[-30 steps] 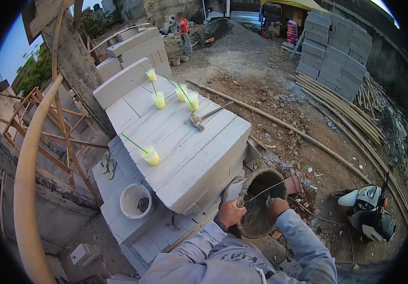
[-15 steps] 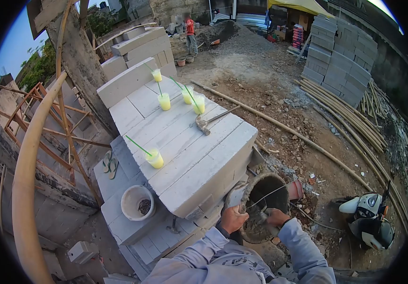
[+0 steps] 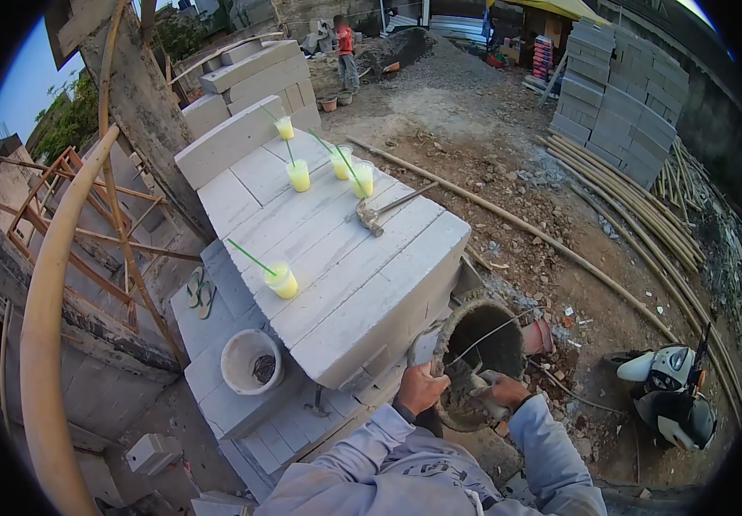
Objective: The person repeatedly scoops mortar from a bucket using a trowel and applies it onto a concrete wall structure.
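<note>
A mortar-caked bucket [image 3: 508,322] stands tilted toward me beside the block stack, with wet grey mortar [image 3: 459,397] in its lower part. My left hand [image 3: 421,389] is closed on the bucket's left rim, near the end of its thin wire handle [image 3: 491,334]. My right hand [image 3: 501,392] reaches over the near right side of the opening, fingers closed around what looks like a mortar-covered trowel [image 3: 477,381]. Its blade and grip are mostly hidden by the hand and mortar.
Pale blocks [image 3: 345,292] form a platform carrying a hammer [image 3: 371,217] and several drink cups, one cup [image 3: 281,281] nearest me. A white pail [image 3: 251,365] and sandals [image 3: 201,292] sit lower left. A motorbike [image 3: 668,391] stands right. A person [image 3: 346,56] stands far back.
My right hand has moved slightly left and up over the bucket's opening, with the trowel shifting inside. My left hand stays on the rim. The distant person has shifted slightly.
</note>
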The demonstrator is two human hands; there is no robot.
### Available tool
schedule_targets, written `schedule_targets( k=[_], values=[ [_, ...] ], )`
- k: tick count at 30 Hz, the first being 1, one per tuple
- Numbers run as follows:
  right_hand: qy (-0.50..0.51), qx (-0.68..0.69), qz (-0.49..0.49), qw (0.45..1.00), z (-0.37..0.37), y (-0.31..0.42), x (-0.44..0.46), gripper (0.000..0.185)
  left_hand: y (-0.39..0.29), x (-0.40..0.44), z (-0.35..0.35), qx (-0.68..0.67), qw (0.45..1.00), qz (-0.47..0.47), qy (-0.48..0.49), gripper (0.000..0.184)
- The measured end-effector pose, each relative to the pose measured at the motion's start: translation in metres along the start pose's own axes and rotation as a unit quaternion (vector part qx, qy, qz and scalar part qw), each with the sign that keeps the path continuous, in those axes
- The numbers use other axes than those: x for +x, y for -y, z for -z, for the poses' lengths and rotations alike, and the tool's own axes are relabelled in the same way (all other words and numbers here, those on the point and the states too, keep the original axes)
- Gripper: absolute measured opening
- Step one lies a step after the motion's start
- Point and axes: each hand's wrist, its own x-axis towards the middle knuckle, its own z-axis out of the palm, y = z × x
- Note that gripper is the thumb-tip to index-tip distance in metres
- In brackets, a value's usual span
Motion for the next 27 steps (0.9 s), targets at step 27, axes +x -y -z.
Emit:
schedule_targets(
  k=[27],
  values=[
    [-0.044,-0.115,0.059,0.991,-0.004,0.007,0.001,0.051,0.001,0.003,0.008,-0.022,1.0,-0.017,-0.011,0.029]
  ],
)
